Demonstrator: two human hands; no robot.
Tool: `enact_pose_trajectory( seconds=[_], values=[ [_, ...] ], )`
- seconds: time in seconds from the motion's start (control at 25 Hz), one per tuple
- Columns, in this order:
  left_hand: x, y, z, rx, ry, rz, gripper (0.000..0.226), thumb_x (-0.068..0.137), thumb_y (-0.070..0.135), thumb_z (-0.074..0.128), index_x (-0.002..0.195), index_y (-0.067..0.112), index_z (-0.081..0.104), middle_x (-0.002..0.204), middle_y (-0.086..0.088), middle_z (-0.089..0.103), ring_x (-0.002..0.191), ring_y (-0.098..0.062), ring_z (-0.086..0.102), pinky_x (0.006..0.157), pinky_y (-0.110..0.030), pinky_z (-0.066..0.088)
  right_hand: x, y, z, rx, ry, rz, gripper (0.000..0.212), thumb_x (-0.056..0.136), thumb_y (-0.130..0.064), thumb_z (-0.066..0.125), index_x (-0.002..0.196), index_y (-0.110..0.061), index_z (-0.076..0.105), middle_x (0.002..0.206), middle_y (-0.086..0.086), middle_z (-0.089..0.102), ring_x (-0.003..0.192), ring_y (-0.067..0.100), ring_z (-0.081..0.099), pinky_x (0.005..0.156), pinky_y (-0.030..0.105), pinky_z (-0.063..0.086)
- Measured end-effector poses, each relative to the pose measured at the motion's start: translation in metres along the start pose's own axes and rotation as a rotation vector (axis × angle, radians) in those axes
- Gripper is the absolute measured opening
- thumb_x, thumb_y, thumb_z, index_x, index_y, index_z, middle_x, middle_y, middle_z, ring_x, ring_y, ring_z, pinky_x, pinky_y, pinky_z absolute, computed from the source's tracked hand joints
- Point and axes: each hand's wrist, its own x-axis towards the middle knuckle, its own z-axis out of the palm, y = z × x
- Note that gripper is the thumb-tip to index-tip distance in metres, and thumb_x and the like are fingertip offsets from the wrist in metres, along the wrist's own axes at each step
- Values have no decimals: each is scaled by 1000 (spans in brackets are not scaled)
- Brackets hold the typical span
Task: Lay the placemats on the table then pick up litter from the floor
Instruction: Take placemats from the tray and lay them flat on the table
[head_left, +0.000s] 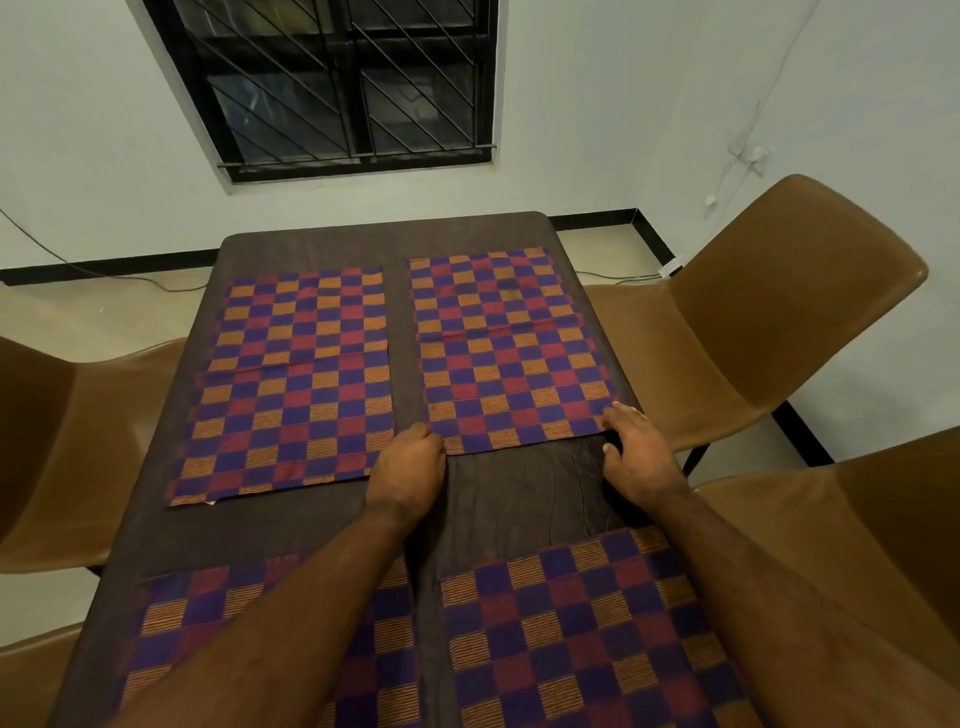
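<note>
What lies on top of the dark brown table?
Four checkered placemats. The left hand and right hand touch the near corners of the far right placemat. Arms hide parts of both near ones.

Ref. the table (498, 499): dark brown top, rounded far corners, surface creased in the bare patch near centre.

You have 4 checked mats (purple/red/orange) lying flat on it, 2 x 2:

- Far-left mat (296, 384): along the left edge, well short of the far edge. Fold crease runs across its middle.
- Far-right mat (509, 348): close to the far-right corner, approx. flush w/ the right edge. It sits farther back than the far-left mat, so the pair is not aligned. It also has a crease across the middle.
- Near-left mat (171, 623) and near-right mat (571, 639): at the near end, cut off by the frame bottom.

A bare strip of table runs down the centre between the L and R mats.
</note>
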Motion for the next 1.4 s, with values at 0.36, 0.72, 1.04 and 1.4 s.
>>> enact_pose_trajectory(
  seconds=[0.36,0.72,1.04,1.4],
  values=[
    [-7,5,-4,167,-2,132,18,101,30,50,95,21,65,95,2,61,82,-16,59,70,-35,55,-7,8,-1,96,51,-64,50,81,0,54,129,-13,59,135,7,59,129,26,52,113,41,41],
    [-75,15,-15,29,-276,185,29,89,56,58,95,28,58,93,8,55,84,-12,53,70,-30,44,-67,14,-34,-101,-162,-71,62,89,-22,66,148,-23,45,131,1,59,128,21,49,107,39,44],
    [-106,24,-21,229,-321,235,33,88,55,56,105,28,63,110,8,55,108,-14,49,103,-44,37,-98,25,-44,-237,-316,-46,68,85,-27,70,148,-28,44,134,-2,51,121,18,53,98,36,50],
    [-91,28,-24,11,-346,119,10,94,34,60,87,29,54,91,10,58,91,-11,51,94,-43,45,-86,24,-53,-206,-249,24,55,90,-10,62,142,-25,51,128,-1,61,113,18,59,93,36,52]
  ],
)
